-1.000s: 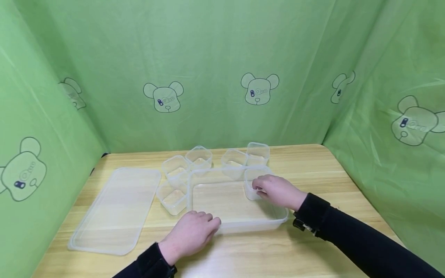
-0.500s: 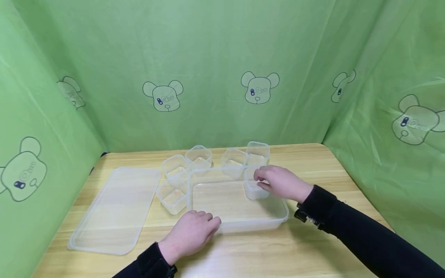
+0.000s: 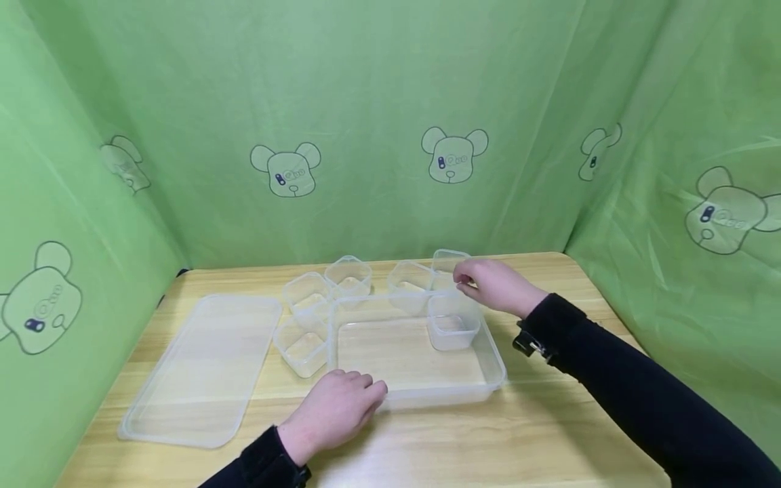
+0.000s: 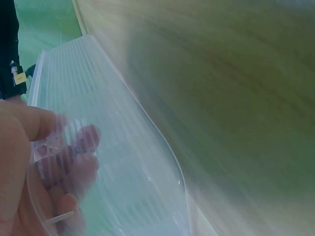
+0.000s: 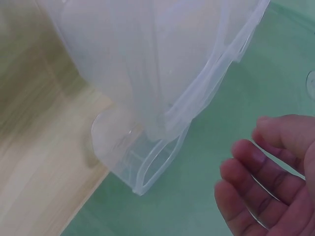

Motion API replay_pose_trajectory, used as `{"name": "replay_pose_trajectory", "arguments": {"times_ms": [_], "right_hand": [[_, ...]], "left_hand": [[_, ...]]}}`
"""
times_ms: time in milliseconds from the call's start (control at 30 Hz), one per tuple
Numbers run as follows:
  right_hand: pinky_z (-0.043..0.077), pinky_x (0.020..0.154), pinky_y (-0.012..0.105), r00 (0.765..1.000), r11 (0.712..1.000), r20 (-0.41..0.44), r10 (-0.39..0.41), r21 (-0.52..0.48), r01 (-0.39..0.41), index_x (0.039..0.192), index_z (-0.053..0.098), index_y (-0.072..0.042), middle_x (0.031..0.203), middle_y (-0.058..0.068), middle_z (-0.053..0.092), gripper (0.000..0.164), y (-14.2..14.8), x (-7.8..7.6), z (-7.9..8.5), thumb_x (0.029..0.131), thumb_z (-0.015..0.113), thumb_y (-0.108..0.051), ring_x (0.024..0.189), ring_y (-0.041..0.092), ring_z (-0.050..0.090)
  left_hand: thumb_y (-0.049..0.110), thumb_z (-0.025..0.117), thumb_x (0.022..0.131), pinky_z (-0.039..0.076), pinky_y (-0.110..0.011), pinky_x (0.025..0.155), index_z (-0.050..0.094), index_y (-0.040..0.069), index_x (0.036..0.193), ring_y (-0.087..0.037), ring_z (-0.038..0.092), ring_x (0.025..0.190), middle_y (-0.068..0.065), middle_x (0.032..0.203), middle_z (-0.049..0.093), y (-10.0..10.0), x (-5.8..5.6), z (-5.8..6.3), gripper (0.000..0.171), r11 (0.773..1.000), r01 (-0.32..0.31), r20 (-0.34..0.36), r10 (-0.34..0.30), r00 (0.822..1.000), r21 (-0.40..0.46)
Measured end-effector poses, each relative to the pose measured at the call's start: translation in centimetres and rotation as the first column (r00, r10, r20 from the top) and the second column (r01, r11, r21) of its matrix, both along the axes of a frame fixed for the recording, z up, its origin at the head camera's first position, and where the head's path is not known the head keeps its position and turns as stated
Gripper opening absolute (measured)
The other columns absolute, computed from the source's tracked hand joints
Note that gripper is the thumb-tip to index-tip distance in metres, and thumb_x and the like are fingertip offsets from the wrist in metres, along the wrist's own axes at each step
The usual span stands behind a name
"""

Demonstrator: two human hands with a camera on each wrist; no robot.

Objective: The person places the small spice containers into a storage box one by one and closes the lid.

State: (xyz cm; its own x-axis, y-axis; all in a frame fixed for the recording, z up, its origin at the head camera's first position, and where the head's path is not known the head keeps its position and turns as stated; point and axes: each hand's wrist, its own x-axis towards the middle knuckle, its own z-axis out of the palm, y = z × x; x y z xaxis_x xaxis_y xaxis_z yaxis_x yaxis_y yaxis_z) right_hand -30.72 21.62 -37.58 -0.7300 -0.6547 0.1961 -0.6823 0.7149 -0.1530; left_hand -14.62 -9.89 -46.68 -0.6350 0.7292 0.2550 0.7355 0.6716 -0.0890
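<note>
A large clear plastic box (image 3: 439, 394) lies open-topped on the table, with one small clear container (image 3: 450, 339) at its back right corner inside. My left hand (image 3: 334, 410) grips the box's near wall; in the left wrist view the thumb and fingers sit on opposite sides of that wall (image 4: 123, 142). Above the box's back right corner, my right hand (image 3: 497, 288) hovers with loosely curled fingers and holds nothing. Just behind it stands another small container (image 3: 444, 263), partly hidden by the hand. The right wrist view shows a gap between the right hand and the containers.
Left of the box lies a flat translucent lid (image 3: 207, 373). Small containers stand beside and behind the box: one at front left (image 3: 302, 349), others further back (image 3: 308, 298), (image 3: 349, 276), and a wider one (image 3: 410, 278). Green curtains (image 3: 366, 81) surround the table (image 3: 488, 447).
My right hand has let go of the small container in the box's back right corner and moved up and away toward the back. The left hand stays on the near wall.
</note>
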Motion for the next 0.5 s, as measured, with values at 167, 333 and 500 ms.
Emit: {"name": "replay_pose_trajectory", "arguments": {"times_ms": [167,333,500], "right_hand": [[0.052,0.073,0.038,0.997,0.998,0.05,-0.064,-0.007,0.065,0.09,0.066,-0.007,0.082,0.0,0.063,0.004,0.1,-1.6,-0.2,0.093,0.069,-0.008,0.076,0.017,0.059],[0.05,0.071,0.038,0.991,0.994,0.075,-0.11,-0.016,0.112,0.089,0.066,-0.008,0.079,0.0,0.061,0.004,0.2,-3.1,-0.9,0.093,0.068,-0.008,0.074,0.018,0.056],[0.05,0.073,0.039,0.989,0.991,0.07,-0.131,-0.007,0.132,0.089,0.066,-0.008,0.079,0.001,0.062,0.004,0.2,-4.3,-1.7,0.092,0.068,-0.007,0.074,0.018,0.058]], "left_hand": [[0.029,0.062,0.097,0.039,-0.023,0.055,0.055,0.021,0.093,-0.009,0.053,0.064,0.01,0.072,0.052,0.0,0.0,0.0,0.012,1.0,0.005,-0.013,-0.005,1.0,0.007],[0.029,0.062,0.097,0.039,-0.023,0.055,0.055,0.022,0.093,-0.008,0.052,0.064,0.01,0.072,0.051,0.0,0.1,0.0,0.011,1.0,0.001,-0.002,-0.001,1.0,0.013],[0.029,0.062,0.098,0.039,-0.023,0.056,0.055,0.022,0.093,-0.008,0.052,0.064,0.01,0.073,0.051,0.1,0.1,0.0,0.01,1.0,-0.003,0.01,0.003,1.0,0.011]]}}
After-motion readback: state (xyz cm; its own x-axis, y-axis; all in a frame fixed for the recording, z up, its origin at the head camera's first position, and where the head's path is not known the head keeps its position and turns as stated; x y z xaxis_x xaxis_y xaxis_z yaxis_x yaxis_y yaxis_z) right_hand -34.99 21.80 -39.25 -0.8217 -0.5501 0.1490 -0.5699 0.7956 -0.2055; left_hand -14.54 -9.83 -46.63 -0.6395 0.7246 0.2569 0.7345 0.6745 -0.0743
